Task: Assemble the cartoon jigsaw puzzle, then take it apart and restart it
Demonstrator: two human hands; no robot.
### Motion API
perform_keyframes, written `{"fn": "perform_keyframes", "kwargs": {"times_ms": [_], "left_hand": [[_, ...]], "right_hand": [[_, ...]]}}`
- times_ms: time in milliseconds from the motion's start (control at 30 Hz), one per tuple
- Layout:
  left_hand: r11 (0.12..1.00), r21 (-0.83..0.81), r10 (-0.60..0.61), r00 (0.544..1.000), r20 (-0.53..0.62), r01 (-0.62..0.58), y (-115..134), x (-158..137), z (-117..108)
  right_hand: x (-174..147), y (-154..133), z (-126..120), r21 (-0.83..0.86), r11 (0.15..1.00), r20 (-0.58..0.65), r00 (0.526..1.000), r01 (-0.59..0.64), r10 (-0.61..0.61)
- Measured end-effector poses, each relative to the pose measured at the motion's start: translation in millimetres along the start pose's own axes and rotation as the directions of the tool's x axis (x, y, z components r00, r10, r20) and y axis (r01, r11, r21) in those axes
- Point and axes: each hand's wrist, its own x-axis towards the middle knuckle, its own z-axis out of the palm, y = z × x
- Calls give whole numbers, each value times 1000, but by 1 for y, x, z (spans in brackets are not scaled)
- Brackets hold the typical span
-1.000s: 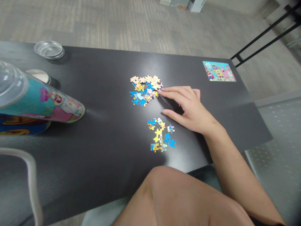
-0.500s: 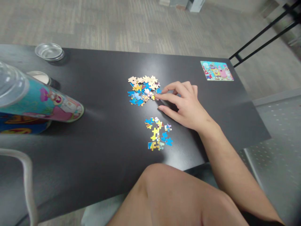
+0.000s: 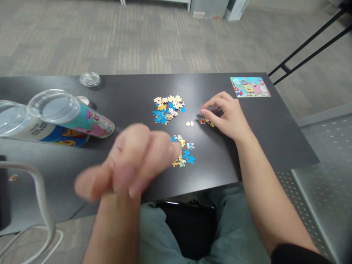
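My left hand (image 3: 137,157) is raised close to the camera, blurred, with its fingers curled in and the thumb sticking out to the left. Whatever it may hold is hidden. It partly covers a small group of jigsaw pieces (image 3: 188,157) in blue and yellow. My right hand (image 3: 224,113) hovers at the right of the table, thumb and index fingertips close together. Between them I cannot make out anything. Just below its fingers lie a few coloured jigsaw pieces (image 3: 204,121). Left of these lies a face-down jigsaw piece or joined pair (image 3: 189,124). Farther left is the main jigsaw pile (image 3: 168,110).
A cartoon picture card (image 3: 250,87) lies near the far right corner of the dark table (image 3: 220,170). Two clear-topped printed canisters (image 3: 95,121) (image 3: 73,136) stand at the left, near round lids (image 3: 90,79). A white cable or tube (image 3: 41,194) curves at the lower left.
My left hand has come into view in front of the table. My right hand has moved right from the pile, and pieces now lie apart beneath and beside it. The view has shifted.
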Motion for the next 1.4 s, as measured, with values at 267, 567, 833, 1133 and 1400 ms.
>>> {"fn": "perform_keyframes", "kwargs": {"times_ms": [267,567,833,1133,1400], "left_hand": [[992,124,10,993,-115,5,-7,96,3],[951,308,62,992,-106,-26,-30,95,-16],[850,521,-93,996,8,76,-31,90,-7],[865,494,-122,992,42,85,-26,91,-8],[885,458,-128,989,67,84,-21,92,-9]], "right_hand": [[3,-20,5,78,987,189,970,144,-156],[-12,46,-16,102,988,29,993,112,-115],[1,3,-22,151,982,70,990,110,-122],[35,-62,15,28,992,199,972,125,-129],[39,-63,36,53,993,178,977,106,-114]]}}
